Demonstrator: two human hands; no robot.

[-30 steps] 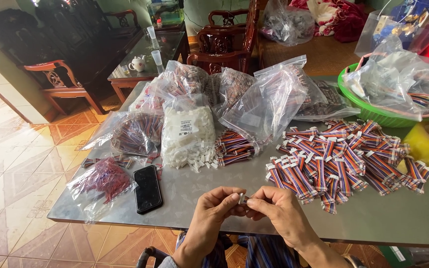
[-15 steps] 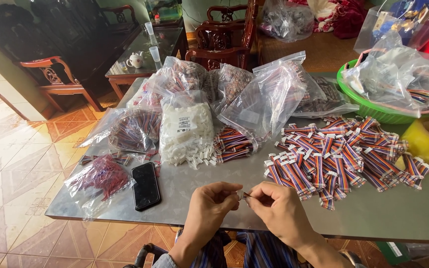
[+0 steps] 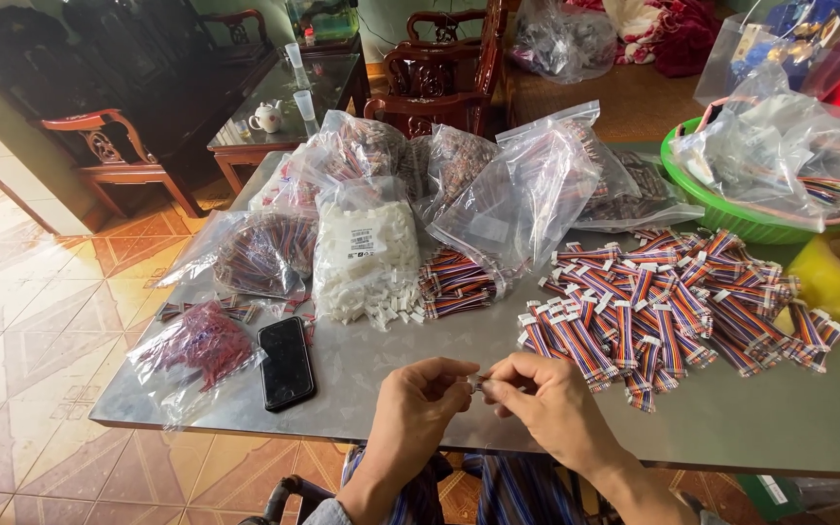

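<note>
Both hands pinch one tiny connector (image 3: 475, 383) between them, left hand (image 3: 420, 401) and right hand (image 3: 546, 408) fingertip to fingertip above the table (image 3: 420, 379) edge. Such a slight hold could slip, I'd say, dropping it toward the lap, away from the cables (image 3: 663, 301) heaped beyond the right hand.

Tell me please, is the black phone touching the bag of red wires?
Apart: the head view shows bare table between the black phone and the bag of red wires.

Orange tiled floor (image 3: 31, 321); dark carved wooden chairs (image 3: 109, 146); glass-topped side table (image 3: 284, 102).
</note>
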